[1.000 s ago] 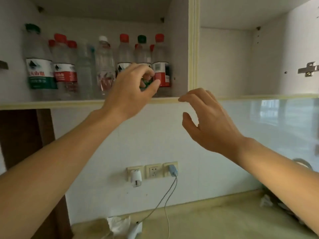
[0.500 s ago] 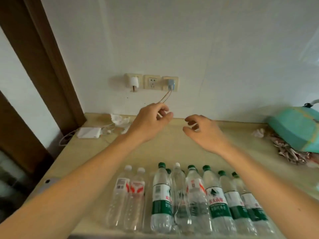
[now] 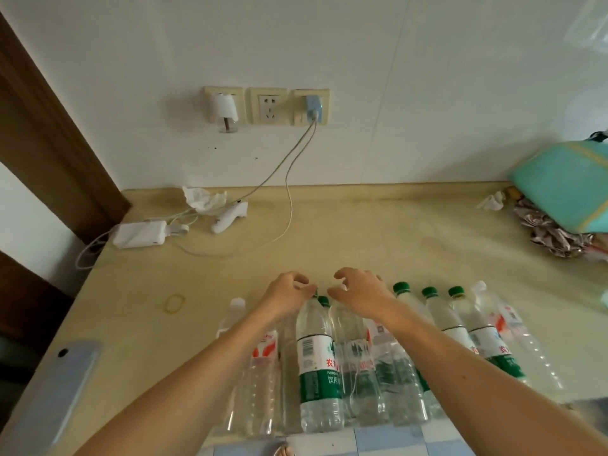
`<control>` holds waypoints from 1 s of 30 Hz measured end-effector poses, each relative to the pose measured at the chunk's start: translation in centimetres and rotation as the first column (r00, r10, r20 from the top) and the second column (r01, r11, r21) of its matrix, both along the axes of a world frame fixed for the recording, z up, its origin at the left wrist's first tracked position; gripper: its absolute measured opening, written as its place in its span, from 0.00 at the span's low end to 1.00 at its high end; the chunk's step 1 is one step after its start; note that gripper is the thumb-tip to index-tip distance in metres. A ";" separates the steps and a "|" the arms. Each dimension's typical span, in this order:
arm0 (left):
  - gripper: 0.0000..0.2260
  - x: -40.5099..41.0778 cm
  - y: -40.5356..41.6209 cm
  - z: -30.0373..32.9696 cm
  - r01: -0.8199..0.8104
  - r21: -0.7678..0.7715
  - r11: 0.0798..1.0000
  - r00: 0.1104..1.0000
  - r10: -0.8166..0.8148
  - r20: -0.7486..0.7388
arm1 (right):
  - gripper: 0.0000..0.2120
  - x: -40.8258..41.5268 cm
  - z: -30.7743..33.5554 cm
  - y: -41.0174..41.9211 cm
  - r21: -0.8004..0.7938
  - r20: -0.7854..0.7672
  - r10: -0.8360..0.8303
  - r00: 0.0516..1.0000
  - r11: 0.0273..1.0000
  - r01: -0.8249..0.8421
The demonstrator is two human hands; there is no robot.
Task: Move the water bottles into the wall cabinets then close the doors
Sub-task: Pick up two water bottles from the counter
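Both hands sit over the caps of a row of water bottles that stand upright along the near edge of the worktop. The left hand curls its fingers at the neck of a green-labelled bottle, fingertips at the cap; whether it has a firm hold there cannot be told, since the cap is mostly hidden. The right hand hovers with bent fingers over the neighbouring bottle tops, and no closed hold on any of them is visible.

The step in hand looks like another pick-up: taking one bottle per hand by the neck. Many bottles are left on the worktop, so by my reckoning the task is far from its end (the wall cabinets themselves are out of view here).

The next move calls for the fingers to close round two necks, then a straight lift so that the tightly packed neighbours are not knocked over. A charging cable and a white power bank lie well behind the row, out of the way.
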State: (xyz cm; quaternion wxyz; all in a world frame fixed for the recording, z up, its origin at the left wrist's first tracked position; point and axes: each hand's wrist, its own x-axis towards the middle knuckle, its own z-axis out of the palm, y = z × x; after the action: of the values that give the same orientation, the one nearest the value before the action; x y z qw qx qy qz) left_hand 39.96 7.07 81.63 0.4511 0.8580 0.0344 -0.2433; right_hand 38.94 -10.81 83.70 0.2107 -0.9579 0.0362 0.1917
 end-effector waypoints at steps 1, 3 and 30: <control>0.17 0.4 -0.1 -0.4 0.008 -0.012 1.000 1.000 -0.008 -0.008 | 0.24 0.3 -0.4 0.1 0.002 -0.012 -0.006 1.000 1.000 0.006; 0.15 0.8 -0.2 -1.0 0.039 -0.036 0.999 0.999 -0.040 -0.032 | 0.24 0.6 -1.1 0.3 -0.009 -0.027 -0.021 0.999 1.000 0.021; 0.15 5.8 -2.5 6.4 -0.087 -0.273 0.958 0.800 0.230 0.554 | 0.16 8.6 4.8 -4.7 0.681 0.254 -0.391 0.884 0.722 0.124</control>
State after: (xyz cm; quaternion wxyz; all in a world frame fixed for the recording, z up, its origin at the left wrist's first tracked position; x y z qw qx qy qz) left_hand 45.79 4.60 88.00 0.5568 0.8257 -0.0615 0.0662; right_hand 47.59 -15.54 88.54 0.5556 -0.8286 0.0618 -0.0294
